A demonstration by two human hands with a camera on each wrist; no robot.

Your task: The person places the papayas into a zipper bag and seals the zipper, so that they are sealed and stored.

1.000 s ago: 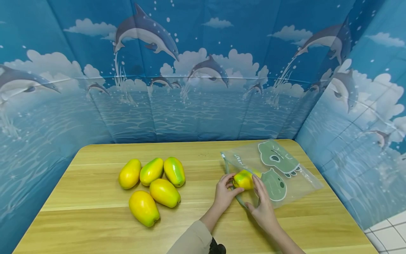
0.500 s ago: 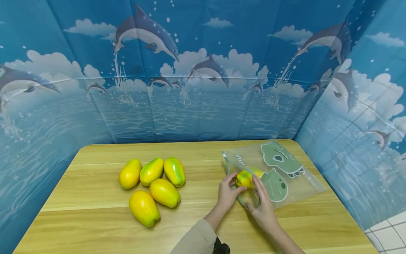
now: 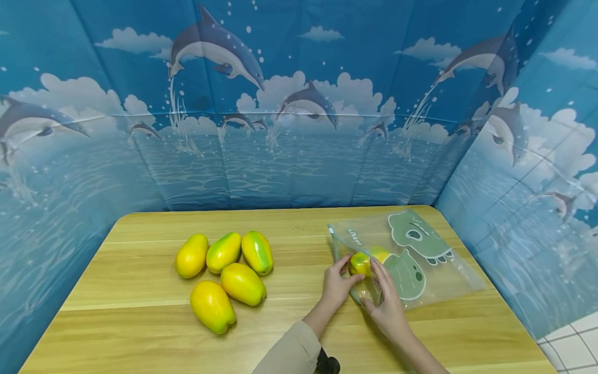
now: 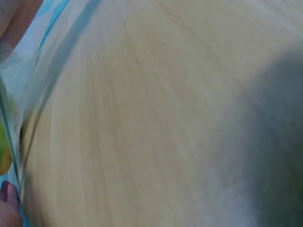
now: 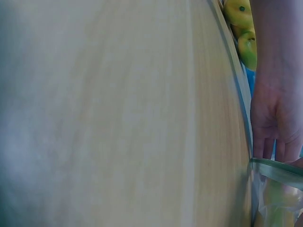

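Note:
A yellow-green mango (image 3: 361, 264) lies inside the mouth of a clear zip bag (image 3: 455, 285) printed with green cartoon shapes. My left hand (image 3: 335, 284) holds the mango's left end, with fingers on the far side and thumb on the near side. On the right, my right hand (image 3: 388, 307) grips the bag's mouth, its fingers on the upper edge and its thumb near the lower rim. The right wrist view shows my left hand (image 5: 277, 111) reaching in at the bag's green zip strip (image 5: 279, 166). Part of the mango (image 4: 4, 149) shows at the left wrist view's edge.
Several more mangoes (image 3: 243, 284) lie grouped on the left half of the wooden table (image 3: 131, 327). A blue dolphin-print curtain (image 3: 289, 166) hangs behind the table and along its right side.
My left hand and the mango have moved slightly right, deeper into the bag. The bag's far end has shifted right and toward me. My right hand stays nearly in place.

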